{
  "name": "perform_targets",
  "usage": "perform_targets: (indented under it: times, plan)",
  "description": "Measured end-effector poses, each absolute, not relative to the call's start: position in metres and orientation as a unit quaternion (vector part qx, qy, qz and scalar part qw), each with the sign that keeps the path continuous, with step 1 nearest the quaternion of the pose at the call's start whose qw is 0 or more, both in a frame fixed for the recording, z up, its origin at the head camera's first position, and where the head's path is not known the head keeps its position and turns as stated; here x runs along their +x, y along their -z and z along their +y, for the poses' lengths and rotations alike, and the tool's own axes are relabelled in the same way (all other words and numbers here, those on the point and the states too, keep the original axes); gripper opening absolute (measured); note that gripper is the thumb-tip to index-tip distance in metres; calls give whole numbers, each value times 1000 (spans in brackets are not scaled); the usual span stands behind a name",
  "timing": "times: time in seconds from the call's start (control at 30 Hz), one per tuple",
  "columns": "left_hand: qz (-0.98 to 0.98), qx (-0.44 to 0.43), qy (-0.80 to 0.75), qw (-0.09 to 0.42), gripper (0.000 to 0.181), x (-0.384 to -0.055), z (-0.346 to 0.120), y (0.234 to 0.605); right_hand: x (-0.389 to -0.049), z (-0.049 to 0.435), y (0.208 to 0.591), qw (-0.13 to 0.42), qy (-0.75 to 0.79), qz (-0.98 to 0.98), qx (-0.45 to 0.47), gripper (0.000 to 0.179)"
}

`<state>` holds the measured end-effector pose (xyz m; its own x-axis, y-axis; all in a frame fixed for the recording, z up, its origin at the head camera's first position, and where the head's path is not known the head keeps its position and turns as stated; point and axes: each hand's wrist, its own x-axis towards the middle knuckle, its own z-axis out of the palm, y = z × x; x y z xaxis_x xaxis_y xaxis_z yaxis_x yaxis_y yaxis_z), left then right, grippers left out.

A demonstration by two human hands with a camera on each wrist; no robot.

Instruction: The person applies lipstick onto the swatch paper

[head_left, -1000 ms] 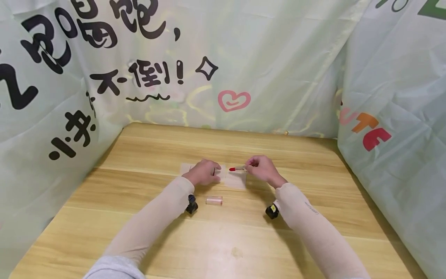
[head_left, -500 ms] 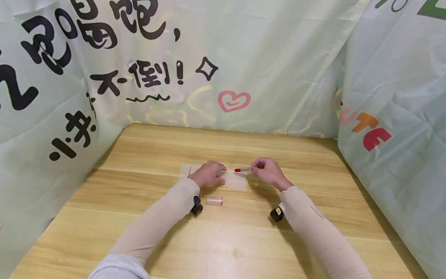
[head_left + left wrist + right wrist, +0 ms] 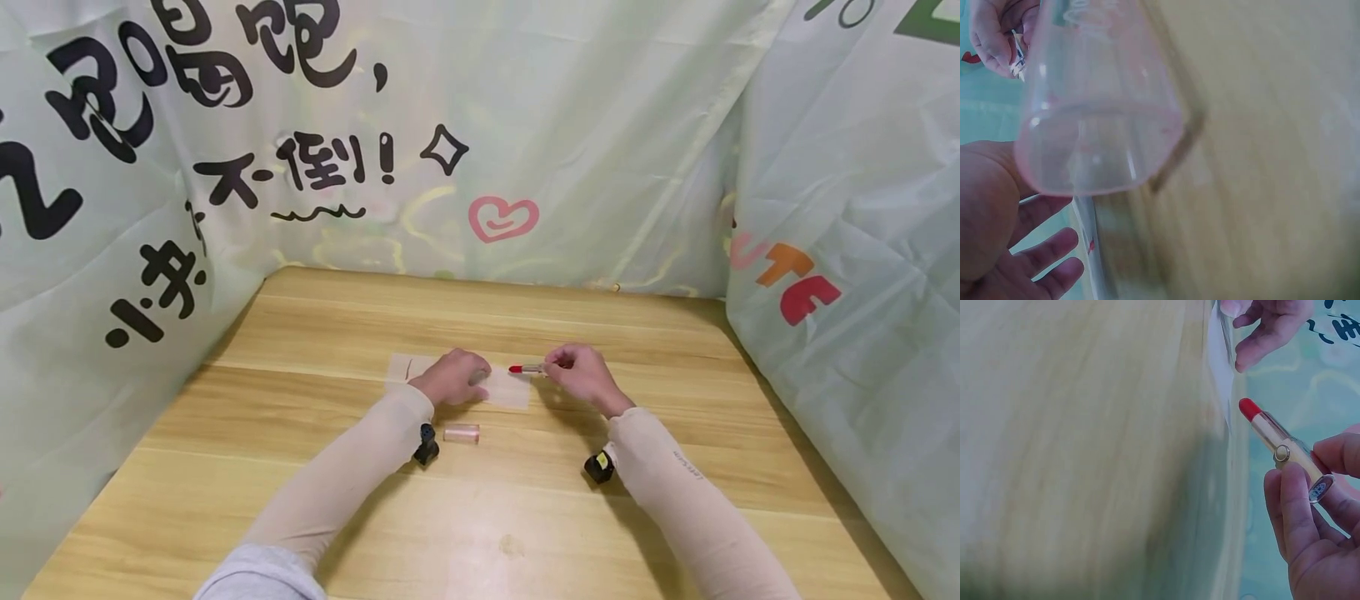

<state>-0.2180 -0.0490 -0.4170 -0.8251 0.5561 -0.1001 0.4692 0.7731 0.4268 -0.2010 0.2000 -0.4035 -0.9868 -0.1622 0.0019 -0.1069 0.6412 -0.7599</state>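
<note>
– "Compared with 1.0 s ago, can see both hands farther right: the left hand (image 3: 452,379), the right hand (image 3: 583,372), plus the lipstick (image 3: 528,369) carried along."

– "And the pink cap (image 3: 461,433)?"

– "Hardly changed. Find it lying on the worktop (image 3: 337,321), mid-frame, below the left hand."

– "Where to look for the lipstick?"

– "Just right of center in the head view, between the 2 hands, red tip (image 3: 515,369) above the right end of the pale paper (image 3: 510,392). Cannot tell for certain whether touching."

– "Long axis?"

– "Nearly level across the frame, tip toward the left hand. In the right wrist view, slanted from upper middle down to lower right. Would judge that tip-to-paper line as what matters most."

– "Which hand nearer?"

– "Right, pinching the base end between thumb and fingers. Left, just beyond the tip, gap between, fingers loosely spread by the paper, nothing visibly held."

– "Any marks?"

– "Can make out 1 thin reddish stroke (image 3: 408,368) at the paper's left end, left of the left hand."
</note>
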Motion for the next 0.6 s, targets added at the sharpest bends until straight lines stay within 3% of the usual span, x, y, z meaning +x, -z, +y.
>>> perform_targets:
  times: [0.6]
  plan:
    - [935, 287, -175, 111, 41, -219, -47, 420, -200, 196, 407, 30, 414, 907, -73, 12]
